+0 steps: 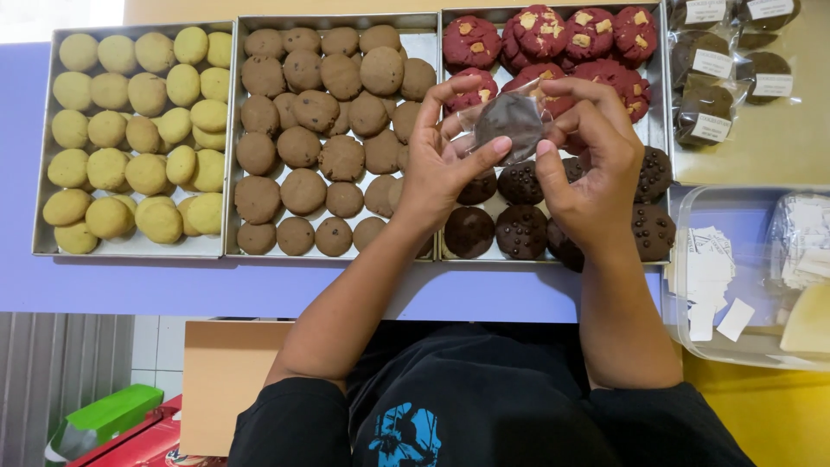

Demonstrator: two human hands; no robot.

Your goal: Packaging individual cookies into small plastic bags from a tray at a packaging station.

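Note:
Both my hands hold one dark chocolate cookie in a clear plastic wrapper (510,124) above the right tray (662,130). My left hand (441,160) pinches the wrapper's left side with thumb and fingers. My right hand (592,164) grips its right side, fingers curled over the top. Under them, the right tray carries red cookies (553,39) with pale chunks at the back and dark chocolate cookies (519,229) at the front.
A middle tray of brown chip cookies (324,130) and a left tray of yellow cookies (138,130) lie on the lilac table (173,285). Wrapped, labelled cookies (722,69) are at the far right. A clear plastic box (752,277) holds paper slips.

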